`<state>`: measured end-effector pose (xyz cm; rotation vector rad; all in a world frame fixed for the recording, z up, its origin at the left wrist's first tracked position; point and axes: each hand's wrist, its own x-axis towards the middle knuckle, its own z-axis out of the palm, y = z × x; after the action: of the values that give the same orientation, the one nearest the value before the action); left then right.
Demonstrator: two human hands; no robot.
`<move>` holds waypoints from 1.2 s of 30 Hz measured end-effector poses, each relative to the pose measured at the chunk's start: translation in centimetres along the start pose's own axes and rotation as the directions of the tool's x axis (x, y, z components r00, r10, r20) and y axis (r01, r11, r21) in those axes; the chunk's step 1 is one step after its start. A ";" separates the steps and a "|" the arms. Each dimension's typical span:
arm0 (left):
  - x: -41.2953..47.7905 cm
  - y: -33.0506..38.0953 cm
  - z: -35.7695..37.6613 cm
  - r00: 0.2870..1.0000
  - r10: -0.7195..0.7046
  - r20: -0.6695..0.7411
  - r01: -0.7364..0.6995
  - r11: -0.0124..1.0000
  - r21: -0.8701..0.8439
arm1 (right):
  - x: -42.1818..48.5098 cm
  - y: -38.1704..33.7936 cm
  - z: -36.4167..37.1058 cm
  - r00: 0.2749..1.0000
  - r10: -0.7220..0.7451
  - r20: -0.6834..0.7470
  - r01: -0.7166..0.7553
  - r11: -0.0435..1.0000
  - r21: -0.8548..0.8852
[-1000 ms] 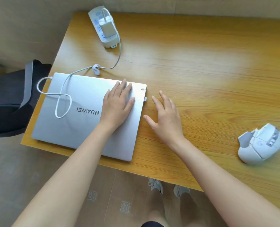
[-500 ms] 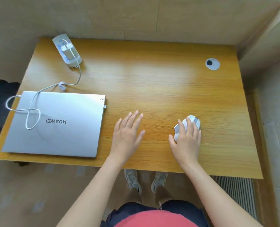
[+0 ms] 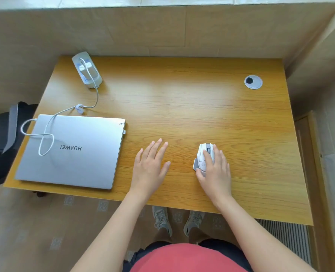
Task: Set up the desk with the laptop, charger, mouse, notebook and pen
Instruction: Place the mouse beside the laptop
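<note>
The right hand [image 3: 214,171] lies curved over the white mouse [image 3: 203,157], thumb against its left side and fingers draped over the top, grasping it where it sits on the wooden desk [image 3: 202,107] near the front edge, right of centre. The left hand [image 3: 150,167] lies flat and released on bare wood just left of the mouse, fingers spread, holding nothing; it sits between the mouse and the laptop [image 3: 72,152]. The silver laptop is closed, lid up with the brand lettering facing away from the person, at the front left corner of the desk. A white charger cable [image 3: 45,138] is plugged into its left edge, loops across the lid, and runs back to the charger [image 3: 85,67], which is seated in a white power strip [image 3: 88,72] at the rear left of the desk. A round grey cable grommet [image 3: 253,81] is set in the rear right corner. A dark chair [image 3: 0,138] stands left of the desk
</note>
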<state>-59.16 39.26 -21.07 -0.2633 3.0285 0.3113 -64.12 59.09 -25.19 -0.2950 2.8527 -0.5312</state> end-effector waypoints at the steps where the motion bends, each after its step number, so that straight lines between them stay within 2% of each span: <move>1: -0.2 0.0 0.0 1.000 -0.009 -0.006 0.009 1.000 -0.001 | -0.1 -0.1 0.0 1.000 0.022 0.014 -0.023 1.000 0.021; 11: -2.0 -3.4 -1.2 0.996 -0.078 -0.046 0.077 0.997 -0.025 | 0.1 -2.9 0.3 1.000 -0.016 -0.019 0.018 0.995 0.102; 15: -2.1 -6.5 -2.1 0.996 -0.066 -0.066 0.063 0.997 -0.047 | -0.5 -6.8 1.1 0.998 -0.046 -0.050 0.052 0.992 0.116; 19: -2.1 -10.9 -2.8 0.998 -0.034 -0.049 0.031 0.998 -0.052 | -1.1 -11.9 2.3 0.998 -0.015 -0.064 0.024 0.988 0.151; 26: -1.0 -18.7 -2.1 0.999 0.018 0.037 -0.016 0.998 -0.055 | -0.3 -19.2 4.9 0.994 0.053 -0.094 -0.040 0.989 0.140; 36: 0.4 -22.0 0.7 0.975 0.012 0.224 -0.007 1.000 -0.024 | 1.0 -22.1 7.7 0.992 0.099 -0.074 -0.097 0.995 0.037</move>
<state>-55.58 18.14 -26.09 -0.2002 2.8063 0.3507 -59.67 36.15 -24.06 -0.1309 2.9093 -0.5821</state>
